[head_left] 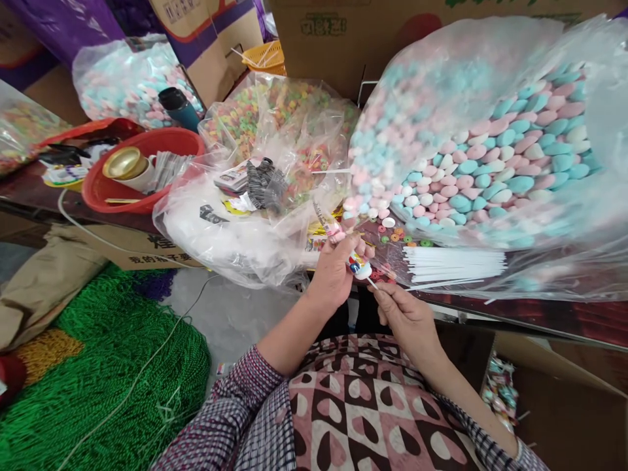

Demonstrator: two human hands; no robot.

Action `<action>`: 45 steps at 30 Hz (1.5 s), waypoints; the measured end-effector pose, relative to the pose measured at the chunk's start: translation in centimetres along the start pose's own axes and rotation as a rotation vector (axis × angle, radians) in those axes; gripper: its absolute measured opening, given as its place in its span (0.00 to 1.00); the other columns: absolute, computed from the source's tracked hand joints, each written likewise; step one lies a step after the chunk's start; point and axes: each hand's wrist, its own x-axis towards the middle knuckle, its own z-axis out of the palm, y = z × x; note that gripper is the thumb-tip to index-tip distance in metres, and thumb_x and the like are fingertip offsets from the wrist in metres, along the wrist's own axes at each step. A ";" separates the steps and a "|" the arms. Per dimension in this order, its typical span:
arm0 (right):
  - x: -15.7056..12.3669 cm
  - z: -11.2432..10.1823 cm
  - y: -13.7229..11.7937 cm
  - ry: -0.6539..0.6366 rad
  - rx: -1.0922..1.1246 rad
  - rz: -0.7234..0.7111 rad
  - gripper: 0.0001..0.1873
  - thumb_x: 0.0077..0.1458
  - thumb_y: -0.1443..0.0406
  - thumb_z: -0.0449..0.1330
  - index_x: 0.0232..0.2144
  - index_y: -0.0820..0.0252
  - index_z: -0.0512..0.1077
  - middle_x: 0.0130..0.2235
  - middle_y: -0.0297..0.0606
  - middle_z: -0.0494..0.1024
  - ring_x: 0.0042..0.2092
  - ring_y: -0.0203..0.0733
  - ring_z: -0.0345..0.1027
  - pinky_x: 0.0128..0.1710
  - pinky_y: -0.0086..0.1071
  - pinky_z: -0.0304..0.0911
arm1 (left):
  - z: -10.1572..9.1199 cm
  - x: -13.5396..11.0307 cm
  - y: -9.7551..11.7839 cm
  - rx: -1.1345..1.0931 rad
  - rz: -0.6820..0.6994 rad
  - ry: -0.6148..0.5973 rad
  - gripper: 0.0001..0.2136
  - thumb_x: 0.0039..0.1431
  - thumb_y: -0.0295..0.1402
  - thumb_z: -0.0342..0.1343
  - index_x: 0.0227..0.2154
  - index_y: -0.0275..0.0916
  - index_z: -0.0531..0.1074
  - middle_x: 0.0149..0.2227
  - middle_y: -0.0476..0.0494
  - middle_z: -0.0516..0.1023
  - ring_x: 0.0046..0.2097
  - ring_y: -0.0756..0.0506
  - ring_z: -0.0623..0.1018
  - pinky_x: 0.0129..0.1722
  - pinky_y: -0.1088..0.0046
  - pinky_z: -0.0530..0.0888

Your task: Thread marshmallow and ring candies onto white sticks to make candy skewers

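Note:
My left hand (333, 271) is closed around a small wrapped candy piece (357, 265) with red, blue and white print, held just in front of the table edge. My right hand (407, 314) pinches a thin white stick (373, 283) whose tip meets that candy piece. A bundle of white sticks (456, 265) lies on the table right of my hands. Behind it a big clear bag of pink, blue and white candies (490, 150) leans open. Loose coloured ring candies (397, 237) lie on the table by the bag's mouth.
A red basin (112, 190) with a gold tin and wrappers sits at left. Clear bags of coloured ring candy (275, 118) and a white bag stand in the middle. Cardboard boxes (343, 33) line the back. Green bead strings (98, 366) are heaped on the floor at left.

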 end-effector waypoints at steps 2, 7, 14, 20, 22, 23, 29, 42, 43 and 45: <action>-0.1 0.3 -0.3 0.037 -0.082 -0.067 0.14 0.59 0.55 0.57 0.38 0.57 0.77 0.17 0.27 0.65 0.20 0.34 0.58 0.23 0.30 0.56 | 0.2 -0.3 -1.0 -0.015 0.002 0.033 0.12 0.51 0.36 0.65 0.27 0.38 0.68 0.22 0.56 0.64 0.26 0.54 0.70 0.38 0.71 0.71; 0.1 0.4 -0.4 -0.021 -0.135 -0.075 0.15 0.62 0.57 0.54 0.40 0.58 0.76 0.18 0.26 0.65 0.20 0.33 0.58 0.22 0.29 0.58 | 0.1 -0.5 -1.5 0.006 0.013 0.074 0.14 0.51 0.39 0.66 0.36 0.39 0.71 0.23 0.56 0.66 0.28 0.53 0.72 0.37 0.72 0.70; 0.3 0.0 -0.4 0.011 -0.069 0.007 0.15 0.58 0.54 0.58 0.38 0.59 0.76 0.20 0.28 0.68 0.20 0.32 0.57 0.20 0.28 0.55 | -0.4 -0.7 -1.1 0.080 -0.001 0.017 0.17 0.51 0.40 0.66 0.41 0.40 0.72 0.26 0.52 0.74 0.33 0.50 0.76 0.36 0.73 0.71; 0.0 0.5 -0.5 -0.082 0.250 0.229 0.19 0.57 0.50 0.60 0.38 0.59 0.75 0.14 0.23 0.60 0.16 0.30 0.49 0.17 0.26 0.47 | -1.2 -1.6 -1.2 0.173 -0.173 -0.140 0.24 0.49 0.41 0.68 0.47 0.40 0.70 0.38 0.44 0.81 0.38 0.47 0.79 0.36 0.73 0.72; -0.1 0.3 -0.3 -0.079 0.308 0.237 0.18 0.56 0.50 0.62 0.37 0.59 0.75 0.14 0.21 0.57 0.16 0.29 0.48 0.18 0.26 0.48 | -1.5 -1.3 -0.3 0.137 -0.127 -0.169 0.25 0.48 0.43 0.68 0.48 0.41 0.70 0.44 0.42 0.80 0.42 0.46 0.79 0.39 0.71 0.73; -0.2 0.1 -0.1 -0.094 0.328 0.249 0.18 0.56 0.50 0.62 0.36 0.59 0.74 0.13 0.21 0.56 0.16 0.29 0.47 0.18 0.26 0.47 | -1.7 -1.0 0.3 0.107 -0.092 -0.164 0.25 0.48 0.45 0.68 0.48 0.42 0.71 0.45 0.42 0.79 0.44 0.45 0.79 0.39 0.70 0.73; -0.7 -0.1 0.0 -0.296 0.437 0.343 0.16 0.59 0.52 0.60 0.34 0.59 0.72 0.11 0.20 0.55 0.15 0.28 0.42 0.19 0.26 0.47 | -1.5 -0.1 1.2 0.082 -0.031 -0.093 0.15 0.52 0.42 0.65 0.40 0.41 0.74 0.23 0.52 0.74 0.38 0.44 0.81 0.38 0.69 0.74; 0.4 0.1 -0.6 -0.090 0.291 0.223 0.16 0.56 0.53 0.63 0.38 0.58 0.72 0.18 0.25 0.67 0.18 0.30 0.54 0.19 0.26 0.50 | -1.4 -0.7 -0.2 0.110 -0.049 -0.079 0.16 0.51 0.41 0.66 0.39 0.39 0.71 0.30 0.49 0.78 0.41 0.45 0.80 0.43 0.67 0.74; 0.4 0.1 -0.7 -0.086 0.333 0.241 0.16 0.56 0.53 0.62 0.38 0.58 0.73 0.17 0.25 0.66 0.18 0.29 0.53 0.19 0.26 0.50 | -1.4 -0.9 -0.3 0.127 -0.077 -0.113 0.18 0.51 0.41 0.66 0.42 0.40 0.71 0.35 0.47 0.79 0.42 0.45 0.80 0.43 0.68 0.74; 0.4 0.3 -0.8 -0.069 0.394 0.260 0.16 0.57 0.53 0.61 0.39 0.58 0.72 0.17 0.24 0.66 0.17 0.29 0.51 0.18 0.26 0.50 | -1.5 -1.3 -0.5 0.180 -0.114 -0.187 0.21 0.50 0.38 0.67 0.46 0.41 0.68 0.44 0.45 0.79 0.45 0.45 0.79 0.41 0.70 0.74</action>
